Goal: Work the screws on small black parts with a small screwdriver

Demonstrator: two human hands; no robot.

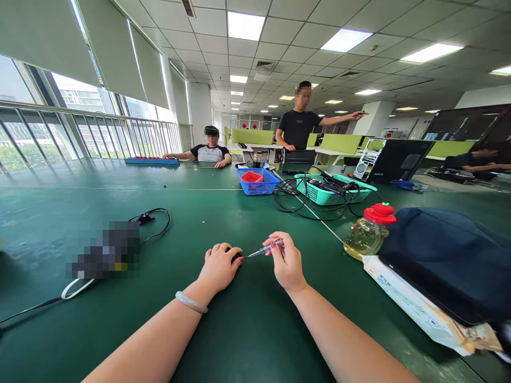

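Currently, at lower centre of the frame, the right hand (288,261) pinches a small screwdriver (264,249), its tip against a dark part (237,256) pressed under the left hand (219,267) fingertips on the green table (247,319); work appears under way, unfinished.

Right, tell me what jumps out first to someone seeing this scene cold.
Front and centre on the green table, the right hand grips a small screwdriver, its tip aimed at a small dark part under the left hand. To the right, a bottle of yellow oil with a red cap leans against a dark bag. Behind, a blue basket and a teal basket of cables sit mid-table.
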